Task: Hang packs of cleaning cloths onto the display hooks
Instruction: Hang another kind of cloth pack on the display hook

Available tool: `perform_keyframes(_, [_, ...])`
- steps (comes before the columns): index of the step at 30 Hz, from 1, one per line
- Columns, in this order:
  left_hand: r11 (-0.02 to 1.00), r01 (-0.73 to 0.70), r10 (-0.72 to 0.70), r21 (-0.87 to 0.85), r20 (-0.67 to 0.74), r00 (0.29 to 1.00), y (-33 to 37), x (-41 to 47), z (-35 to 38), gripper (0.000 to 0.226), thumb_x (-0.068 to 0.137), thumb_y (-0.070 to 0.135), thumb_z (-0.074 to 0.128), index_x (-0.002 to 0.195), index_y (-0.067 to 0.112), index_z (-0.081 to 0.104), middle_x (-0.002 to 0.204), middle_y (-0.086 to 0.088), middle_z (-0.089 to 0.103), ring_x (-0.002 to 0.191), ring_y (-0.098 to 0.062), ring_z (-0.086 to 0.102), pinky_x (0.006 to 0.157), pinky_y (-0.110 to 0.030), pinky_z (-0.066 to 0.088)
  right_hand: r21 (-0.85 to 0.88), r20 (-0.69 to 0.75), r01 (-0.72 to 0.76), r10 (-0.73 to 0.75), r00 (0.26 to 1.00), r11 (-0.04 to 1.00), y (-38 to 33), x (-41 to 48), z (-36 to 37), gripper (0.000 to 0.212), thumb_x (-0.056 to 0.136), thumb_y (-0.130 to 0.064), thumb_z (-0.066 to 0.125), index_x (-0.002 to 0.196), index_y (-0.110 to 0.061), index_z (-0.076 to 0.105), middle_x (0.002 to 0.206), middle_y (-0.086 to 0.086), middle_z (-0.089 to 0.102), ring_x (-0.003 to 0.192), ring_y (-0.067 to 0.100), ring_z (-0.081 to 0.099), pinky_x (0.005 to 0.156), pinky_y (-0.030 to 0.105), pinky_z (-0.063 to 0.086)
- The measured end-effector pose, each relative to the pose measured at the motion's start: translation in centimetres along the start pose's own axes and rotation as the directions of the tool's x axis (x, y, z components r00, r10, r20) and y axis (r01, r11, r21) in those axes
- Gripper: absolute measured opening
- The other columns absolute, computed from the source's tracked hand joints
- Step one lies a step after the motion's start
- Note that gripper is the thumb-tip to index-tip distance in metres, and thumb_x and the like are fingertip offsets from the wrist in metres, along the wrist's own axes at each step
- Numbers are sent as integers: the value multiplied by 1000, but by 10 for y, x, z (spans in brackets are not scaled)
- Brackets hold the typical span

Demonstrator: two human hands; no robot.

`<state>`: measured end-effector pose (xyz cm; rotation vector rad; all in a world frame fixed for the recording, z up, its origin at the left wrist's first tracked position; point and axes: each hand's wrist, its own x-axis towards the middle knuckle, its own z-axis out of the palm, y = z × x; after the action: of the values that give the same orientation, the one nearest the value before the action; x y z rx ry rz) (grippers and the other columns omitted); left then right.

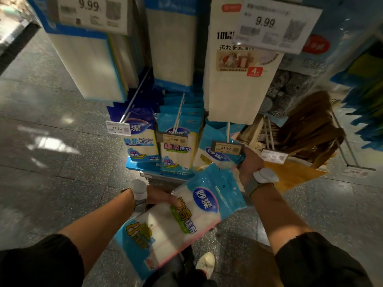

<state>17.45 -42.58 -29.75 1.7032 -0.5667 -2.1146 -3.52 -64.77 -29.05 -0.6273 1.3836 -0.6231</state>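
Observation:
My left hand [160,196] grips a large blue and white pack of cleaning cloths [182,220], tilted, low in front of the display. My right hand [248,164] grips another blue pack [215,157] at the foot of a display hook [228,131] that carries an 11.90 price tag [227,148]. To the left, two more hooks carry several similar packs [179,141] behind 14.90 tags. Both wrists wear a white band.
Tall white cloth packs [174,44] hang above under 9.99 signs. Brown items [310,125] hang on hooks at the right, with blue goods at the far right edge. Speckled grey floor [51,162] spreads to the left. My shoe [207,263] shows below the pack.

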Motion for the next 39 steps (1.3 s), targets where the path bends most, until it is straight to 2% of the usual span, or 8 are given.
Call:
perform_keyframes(7, [993, -75, 72, 88, 36, 997, 8, 6, -1, 31, 93, 4, 66, 115, 26, 65, 102, 13, 78, 98, -6, 73, 83, -19, 57, -324, -23, 84, -97, 995, 942, 4, 14, 1, 75, 100, -58, 26, 115, 5, 63, 95, 23, 68, 88, 42, 64, 84, 47, 52])
perform_keyframes(12, [993, -79, 76, 94, 35, 997, 1, 18, -8, 34, 91, 12, 72, 122, 24, 66, 114, 8, 76, 109, -11, 71, 91, -20, 53, -142, -45, 65, -72, 996, 988, -5, 14, 16, 26, 106, -6, 37, 109, -3, 62, 82, 10, 65, 86, 25, 59, 51, 5, 46])
perform_keyframes(18, [997, -50, 48, 59, 27, 998, -3, 25, -13, 46, 87, 20, 76, 130, 13, 63, 117, 0, 75, 106, -16, 72, 89, -23, 56, 180, -137, 7, 18, 990, 984, -4, 47, 19, 19, 88, -28, 64, 95, -14, 75, 105, 13, 76, 95, 37, 72, 88, 55, 58])
perform_keyframes(21, [1000, -8, 8, 17, 22, 1000, -9, 25, -13, 50, 87, 23, 78, 133, 11, 62, 121, -6, 74, 111, -24, 70, 101, -37, 55, 301, -74, 18, 4, 997, 953, -9, 35, 26, 30, 95, -30, 61, 116, -12, 71, 107, 9, 77, 93, 31, 74, 84, 49, 60])
perform_keyframes(24, [998, 40, -38, -58, 33, 999, -19, 27, -14, 89, 52, 48, 97, 127, 12, 66, 124, -12, 72, 118, -34, 67, 109, -47, 49, 175, -34, -11, 17, 999, 985, -5, 16, 16, 34, 108, -29, 42, 124, -7, 62, 100, -5, 75, 75, 13, 71, 57, 19, 55])
perform_keyframes(27, [992, 40, -38, -123, 22, 999, -20, 24, 0, 80, 53, 43, 96, 121, 10, 69, 119, -12, 74, 110, -30, 71, 103, -42, 54, -258, 27, -55, 64, 998, 965, 8, 5, -12, 46, 109, -33, 36, 150, -11, 40, 123, 2, 58, 105, 21, 58, 89, 33, 50])
perform_keyframes(31, [971, 16, -24, -240, -30, 999, -22, 18, 18, 75, 51, 38, 96, 116, 8, 72, 113, -16, 76, 99, -32, 74, 99, -45, 55, -807, 71, 56, 1, 998, 589, 32, -8, -39, 41, 103, -24, 49, 136, 0, 55, 140, 23, 54, 131, 34, 50, 107, 34, 36])
perform_keyframes(39, [953, 3, -20, -304, -55, 998, -30, 20, 63, 68, 54, 34, 92, 112, 4, 73, 116, -25, 72, 90, -34, 73, 103, -52, 51, -534, -72, -103, 76, 995, 839, 73, -58, -78, 48, 79, -64, 67, 86, -16, 67, 87, 5, 69, 78, 24, 66, 74, 35, 54])
